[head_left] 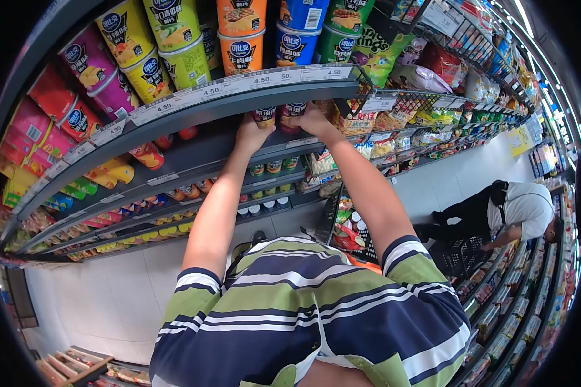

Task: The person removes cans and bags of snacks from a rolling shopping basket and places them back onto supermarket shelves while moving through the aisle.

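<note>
Both my arms reach forward under the edge of the price-tagged shelf (232, 88). My left hand (254, 133) is closed around a dark purple chip canister (265, 116). Close beside it, my right hand (314, 121) grips a second purple chip canister (293, 119). Both canisters stand upright on the lower shelf (203, 147), their tops hidden by the shelf above. Over my hands, stacked orange chip canisters (241, 51) and blue chip canisters (295, 48) line the upper shelf. A red chip canister (147, 155) lies to the left on the lower level.
Bagged snacks (426, 79) fill wire racks at the right. A black shopping basket with goods (352, 229) is beside my right side. A person in a white shirt (526, 209) bends at the opposite shelves, near another black basket (458, 257). Pale floor tiles (122, 297) lie at the left.
</note>
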Available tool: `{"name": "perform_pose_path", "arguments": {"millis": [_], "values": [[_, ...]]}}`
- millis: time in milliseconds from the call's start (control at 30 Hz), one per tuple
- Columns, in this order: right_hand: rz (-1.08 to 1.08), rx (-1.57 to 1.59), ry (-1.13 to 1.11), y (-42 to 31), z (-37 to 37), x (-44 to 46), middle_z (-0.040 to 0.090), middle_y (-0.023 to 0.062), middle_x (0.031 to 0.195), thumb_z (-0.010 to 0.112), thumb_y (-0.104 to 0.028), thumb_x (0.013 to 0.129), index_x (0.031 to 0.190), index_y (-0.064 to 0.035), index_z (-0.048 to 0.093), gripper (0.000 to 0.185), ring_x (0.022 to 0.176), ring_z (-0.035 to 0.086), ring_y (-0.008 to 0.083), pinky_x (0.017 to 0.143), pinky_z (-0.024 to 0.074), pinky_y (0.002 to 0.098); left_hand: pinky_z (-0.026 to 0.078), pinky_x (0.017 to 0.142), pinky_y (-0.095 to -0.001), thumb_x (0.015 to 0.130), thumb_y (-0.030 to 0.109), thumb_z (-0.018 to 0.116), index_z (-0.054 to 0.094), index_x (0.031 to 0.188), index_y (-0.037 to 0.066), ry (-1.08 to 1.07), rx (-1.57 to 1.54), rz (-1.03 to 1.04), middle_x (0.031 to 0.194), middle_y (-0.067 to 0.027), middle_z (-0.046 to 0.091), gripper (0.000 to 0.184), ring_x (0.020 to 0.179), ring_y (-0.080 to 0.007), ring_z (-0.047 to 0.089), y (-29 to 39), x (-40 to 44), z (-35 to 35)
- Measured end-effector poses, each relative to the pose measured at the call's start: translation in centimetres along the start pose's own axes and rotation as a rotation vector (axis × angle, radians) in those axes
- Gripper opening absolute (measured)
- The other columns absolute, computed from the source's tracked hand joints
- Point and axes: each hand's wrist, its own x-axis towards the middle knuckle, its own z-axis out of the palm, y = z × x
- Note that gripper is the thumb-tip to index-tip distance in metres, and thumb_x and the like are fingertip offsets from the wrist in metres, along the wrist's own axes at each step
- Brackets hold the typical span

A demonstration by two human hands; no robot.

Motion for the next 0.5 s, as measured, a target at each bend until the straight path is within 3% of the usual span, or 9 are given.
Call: {"name": "perform_pose_path", "arguments": {"millis": [200, 400, 467, 500], "values": [[-0.046, 0.145, -0.129, 1.2, -0.4, 0.3, 0.066, 0.0102, 0.129, 0.086, -0.006, 0.076, 0.144, 0.0008, 0.047, 0.079, 0.118, 0.063, 0.019, 0.103, 0.049, 0.032, 0.05, 0.104, -0.0464, 0.079, 0.03, 0.085, 0.038, 0.15, 0.008, 0.047, 0.026, 0.032, 0.138, -0.022, 0.063, 0.088, 0.126, -0.0417, 0.062, -0.8, 0.4, 1.7], [0.0, 0.161, -0.116, 3.0, -0.2, 1.3, 0.067, 0.0108, 0.129, 0.088, -0.01, 0.075, 0.145, 0.0, 0.047, 0.081, 0.119, 0.063, 0.021, 0.105, 0.0478, 0.0336, 0.05, 0.104, -0.0448, 0.08, 0.031, 0.086, 0.037, 0.151, 0.009, 0.021, 0.043, -0.029, 0.139, -0.0216, 0.062, 0.089, 0.128, -0.0408, 0.061, 0.3, 0.1, 1.2], [-0.023, 0.113, -0.095, 3.2, 0.1, 1.3, 0.066, 0.0124, 0.131, 0.09, -0.019, 0.074, 0.146, 0.0027, 0.044, 0.088, 0.122, 0.063, 0.0241, 0.107, 0.0468, 0.0345, 0.05, 0.104, -0.0446, 0.08, 0.031, 0.086, 0.038, 0.15, 0.008, 0.021, 0.044, -0.015, 0.139, -0.0219, 0.062, 0.088, 0.128, -0.0403, 0.061, 0.2, 0.1, 1.2], [-0.027, 0.108, -0.079, 3.3, 0.2, 1.2, 0.066, 0.0129, 0.132, 0.09, -0.021, 0.074, 0.146, 0.0036, 0.042, 0.09, 0.122, 0.063, 0.0242, 0.108, 0.0467, 0.0345, 0.05, 0.104, -0.0476, 0.078, 0.031, 0.087, 0.042, 0.145, 0.004, 0.05, 0.016, 0.051, 0.136, -0.0254, 0.062, 0.085, 0.125, -0.044, 0.061, -0.8, 0.6, 1.6]]}}
